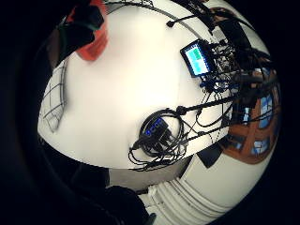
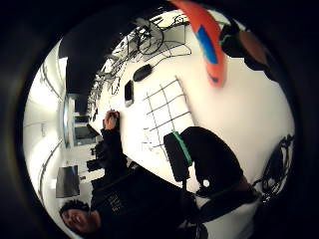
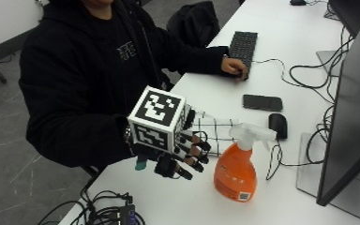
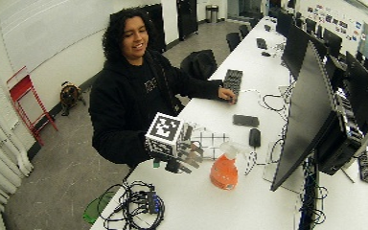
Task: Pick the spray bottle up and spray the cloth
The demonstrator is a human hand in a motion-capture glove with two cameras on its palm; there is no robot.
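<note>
An orange spray bottle (image 3: 235, 174) with a white trigger head stands upright on the white table (image 3: 230, 91). My gloved right hand (image 3: 179, 159) hovers just left of it with its fingers spread and relaxed, holding nothing and apart from the bottle. A white cloth with a dark grid (image 3: 216, 130) lies flat on the table behind the hand. In the palm views the bottle (image 2: 207, 37) (image 1: 93, 40) is close by and the cloth (image 2: 167, 109) (image 1: 52, 101) lies beside it.
A phone (image 3: 262, 102), a mouse (image 3: 279, 125) and a keyboard (image 3: 243, 46) lie farther along the table, where the person's bare hand (image 3: 235, 67) rests. A monitor (image 3: 348, 122) stands at the right. A tangle of cables and a hub (image 3: 114, 213) sits at the near edge.
</note>
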